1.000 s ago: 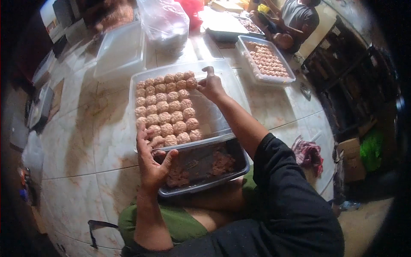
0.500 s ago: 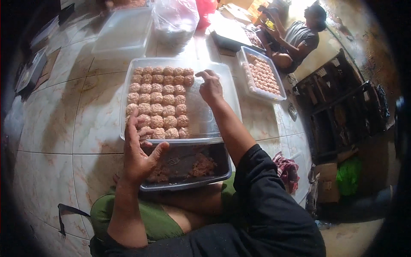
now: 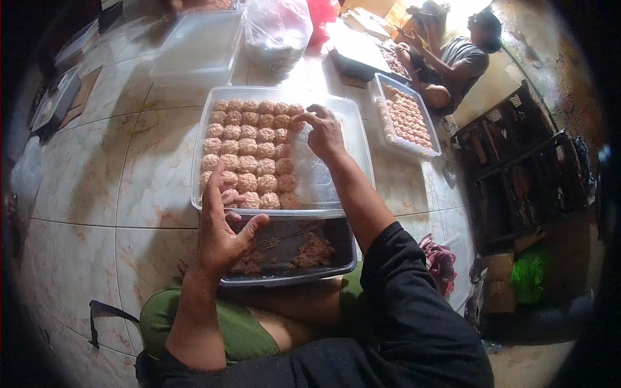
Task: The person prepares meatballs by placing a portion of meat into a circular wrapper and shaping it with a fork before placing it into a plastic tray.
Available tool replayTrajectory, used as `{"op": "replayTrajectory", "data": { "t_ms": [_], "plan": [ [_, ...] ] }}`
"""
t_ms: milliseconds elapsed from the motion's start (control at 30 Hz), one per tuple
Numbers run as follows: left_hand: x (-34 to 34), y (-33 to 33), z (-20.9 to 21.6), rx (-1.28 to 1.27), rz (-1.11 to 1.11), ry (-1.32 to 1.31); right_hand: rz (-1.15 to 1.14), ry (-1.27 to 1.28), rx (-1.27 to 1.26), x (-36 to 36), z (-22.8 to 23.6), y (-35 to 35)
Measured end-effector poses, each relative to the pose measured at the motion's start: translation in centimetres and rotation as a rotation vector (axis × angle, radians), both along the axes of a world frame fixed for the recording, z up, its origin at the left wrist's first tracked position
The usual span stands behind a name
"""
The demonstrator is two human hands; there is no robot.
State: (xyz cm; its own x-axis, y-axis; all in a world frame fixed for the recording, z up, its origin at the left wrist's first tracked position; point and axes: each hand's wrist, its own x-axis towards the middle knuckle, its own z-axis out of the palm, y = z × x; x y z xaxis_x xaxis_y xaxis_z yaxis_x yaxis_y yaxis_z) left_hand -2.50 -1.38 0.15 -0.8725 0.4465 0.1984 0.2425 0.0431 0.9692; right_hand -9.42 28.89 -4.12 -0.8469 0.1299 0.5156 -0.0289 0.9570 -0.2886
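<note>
Several rows of pale, lumpy meatballs fill the left and middle of a clear plastic container. My right hand is over the container's bare right strip, fingers bent and apart, with fingertips touching a ball near the far end of the rightmost row. My left hand lies at the near left corner, fingers spread over the rim and the nearest balls, thumb pointing out. Below it, a black tray holds clumps of raw minced meat and a fork.
Another clear container of meatballs stands at the far right, near a seated person. Ahead are an upturned-looking clear box and a white plastic bag. A checkered cloth and a dark crate lie to the right.
The whole view has shifted slightly. My right fingertips have come down and left onto the end ball, with the fingers more apart. My left hand stays at the corner.
</note>
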Motion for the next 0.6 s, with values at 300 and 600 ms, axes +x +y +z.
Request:
{"op": "replayTrajectory", "data": {
  "t_ms": [300,600],
  "plan": [
    [-0.1,0.0,-0.3,-0.023,0.002,0.049,-0.1,-0.062,-0.097,0.2,0.1,0.6],
    [0.0,0.0,-0.1,-0.069,-0.01,0.056,-0.138,-0.164,-0.228,-0.9,-1.7,2.1]
  ]
}}
